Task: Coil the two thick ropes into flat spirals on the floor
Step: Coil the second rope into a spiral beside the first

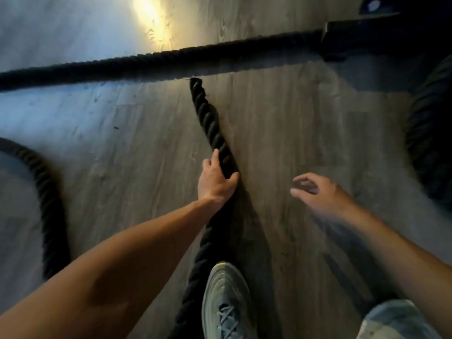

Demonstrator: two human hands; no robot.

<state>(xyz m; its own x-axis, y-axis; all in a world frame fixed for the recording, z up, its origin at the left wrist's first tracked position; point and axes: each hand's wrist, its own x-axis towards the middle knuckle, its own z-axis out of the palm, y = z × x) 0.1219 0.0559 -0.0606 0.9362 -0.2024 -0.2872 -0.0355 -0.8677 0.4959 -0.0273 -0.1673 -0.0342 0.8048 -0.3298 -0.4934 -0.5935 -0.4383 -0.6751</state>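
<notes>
Rope (212, 133): on floor (281, 123), long axis running away from us, free end far. Our left hand (215, 179) clasps it mid-length; right hand (320, 192), fingers loosely spread and empty, hovers well to its right. Second rope (146, 63) lies crosswise beyond.

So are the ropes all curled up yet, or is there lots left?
Lots left. The dark pile at the right edge may be one finished coil, but it is too dim to tell. The left hand grips the near rope, which lies straight. The right hand is empty. The far rope stretches uncoiled across the floor.
</notes>
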